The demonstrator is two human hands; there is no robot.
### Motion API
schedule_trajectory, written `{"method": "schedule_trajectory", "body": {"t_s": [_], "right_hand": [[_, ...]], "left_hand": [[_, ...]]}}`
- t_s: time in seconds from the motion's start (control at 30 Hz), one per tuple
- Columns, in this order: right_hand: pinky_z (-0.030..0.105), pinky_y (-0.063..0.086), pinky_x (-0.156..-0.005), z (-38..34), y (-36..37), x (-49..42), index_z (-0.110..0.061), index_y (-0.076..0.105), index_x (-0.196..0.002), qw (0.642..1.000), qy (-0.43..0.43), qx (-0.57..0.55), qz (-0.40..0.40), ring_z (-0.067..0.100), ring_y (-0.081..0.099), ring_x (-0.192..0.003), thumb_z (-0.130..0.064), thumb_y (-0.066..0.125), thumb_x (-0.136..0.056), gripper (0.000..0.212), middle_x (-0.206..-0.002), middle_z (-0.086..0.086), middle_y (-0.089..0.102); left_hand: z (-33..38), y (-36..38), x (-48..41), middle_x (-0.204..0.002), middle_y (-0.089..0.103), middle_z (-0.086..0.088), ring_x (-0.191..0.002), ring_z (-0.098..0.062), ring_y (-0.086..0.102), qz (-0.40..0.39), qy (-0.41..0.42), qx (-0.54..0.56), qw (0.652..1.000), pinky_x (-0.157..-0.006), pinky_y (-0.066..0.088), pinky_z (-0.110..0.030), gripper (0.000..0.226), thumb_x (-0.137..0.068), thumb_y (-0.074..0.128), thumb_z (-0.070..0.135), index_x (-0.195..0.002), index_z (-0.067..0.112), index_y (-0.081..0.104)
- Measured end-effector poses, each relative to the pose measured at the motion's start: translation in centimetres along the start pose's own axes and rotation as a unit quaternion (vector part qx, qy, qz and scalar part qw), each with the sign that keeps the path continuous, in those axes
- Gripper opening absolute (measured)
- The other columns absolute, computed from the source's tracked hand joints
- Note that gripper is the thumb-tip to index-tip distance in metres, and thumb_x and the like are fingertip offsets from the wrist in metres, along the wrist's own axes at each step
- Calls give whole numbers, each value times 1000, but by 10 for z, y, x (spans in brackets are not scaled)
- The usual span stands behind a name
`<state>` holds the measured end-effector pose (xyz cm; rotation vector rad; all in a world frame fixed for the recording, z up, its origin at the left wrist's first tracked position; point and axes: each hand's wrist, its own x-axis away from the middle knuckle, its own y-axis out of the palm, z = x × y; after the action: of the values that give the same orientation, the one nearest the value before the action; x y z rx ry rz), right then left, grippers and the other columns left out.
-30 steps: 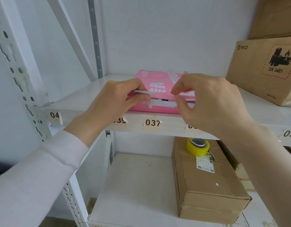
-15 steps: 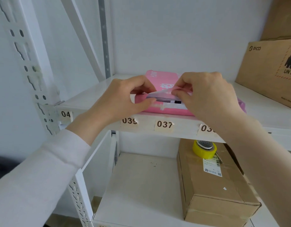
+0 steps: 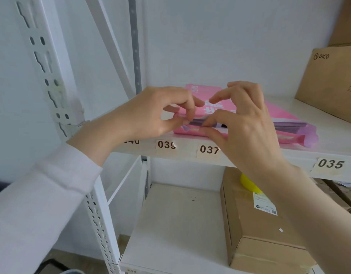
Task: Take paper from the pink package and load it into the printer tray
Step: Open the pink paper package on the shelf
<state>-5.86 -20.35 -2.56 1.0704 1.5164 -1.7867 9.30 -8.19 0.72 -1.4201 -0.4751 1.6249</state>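
The pink package point(image 3: 277, 117) is seen lying flat on the shelf point(image 3: 329, 139), right at the front edge above the labels 037 point(image 3: 209, 149) and 035 point(image 3: 331, 163). Its near end is torn open, and a dark gap is shown between the upper and lower wrapper flaps, where the paper stack is judged to sit.

The wrapper is thin and soft and would crumple under a pinch; the ream inside is judged heavy as a block, though single sheets are light, limp and slippery against each other. A hold is best taken on the exposed end of the stack, thumb under and fingers over, not on the wrapper.

The left hand point(image 3: 151, 113) is seen pinched shut on the upper flap at the left corner of the opening, thumb and forefinger closed on the pink edge. The right hand point(image 3: 242, 123) is only partly closed: thumb and lower fingers are pressed at the mouth of the package, while the index finger is lifted clear. Whether any sheets are held by it cannot be told.

The printer tray is not in view.
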Motion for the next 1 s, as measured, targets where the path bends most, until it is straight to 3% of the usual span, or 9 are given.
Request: {"method": "schedule_trajectory", "body": {"t_s": [0.03, 0.17, 0.3, 0.47, 0.7, 0.9, 1.0], "right_hand": [[41, 45, -81, 0, 0, 0, -14, 71, -69, 1000, 5, -4, 3, 32, 44, -110, -27, 65, -75, 16, -103, 8, 64], [49, 47, -76, -2, 1, -3, -14, 72, -67, 999, 24, -20, 6, 37, 49, -109, -21, 67, -74, 11, -100, 8, 65], [47, 46, -79, -1, 2, -5, -15, 73, -67, 999, 29, -27, 3, 37, 49, -109, -21, 67, -73, 10, -99, 8, 65], [46, 46, -82, -1, 0, -5, -13, 73, -69, 999, 28, -29, -5, 37, 49, -110, -22, 66, -72, 12, -99, 8, 65], [45, 45, -83, 1, 1, -4, -14, 73, -69, 999, 19, -32, -3, 36, 48, -112, -25, 66, -73, 14, -100, 7, 66], [47, 46, -80, 2, 2, 0, -12, 71, -66, 999, 22, -37, -2, 37, 49, -112, -20, 66, -73, 12, -100, 7, 66], [50, 46, -80, 1, 3, -2, -12, 72, -66, 999, 19, -42, -1, 38, 48, -112, -19, 66, -73, 11, -100, 8, 65]], "left_hand": [[0, 0, 2, -116, 63, 4, -110, 6, 53, 7, 30, -36, 999, -93, 48, -24, 2, -85, 59, 20, -84, 22, 60], [-6, 1, 10, -116, 66, 6, -99, -10, 60, 70, 143, -256, 954, -65, 53, -30, 17, -88, 58, 37, -83, 22, 66], [-6, 14, 13, -115, 67, 2, -94, -18, 63, 100, 169, -344, 918, -60, 49, -29, 29, -85, 63, 46, -86, 18, 62], [-7, 31, 16, -104, 70, -1, -85, -19, 65, 159, 147, -373, 902, -46, 46, -29, 24, -85, 65, 32, -84, 20, 45], [-12, 45, 18, -103, 71, -4, -78, -19, 67, 247, 157, -381, 877, -45, 47, -28, 14, -88, 61, 21, -87, 16, 48], [-20, 42, 27, -102, 71, -2, -81, -17, 66, 275, 138, -317, 897, -44, 49, -35, 9, -90, 56, 8, -88, 16, 60], [-21, 36, 31, -107, 69, -4, -85, -19, 61, 256, 155, -334, 894, -49, 51, -34, 6, -89, 64, 21, -88, 16, 68]]}}
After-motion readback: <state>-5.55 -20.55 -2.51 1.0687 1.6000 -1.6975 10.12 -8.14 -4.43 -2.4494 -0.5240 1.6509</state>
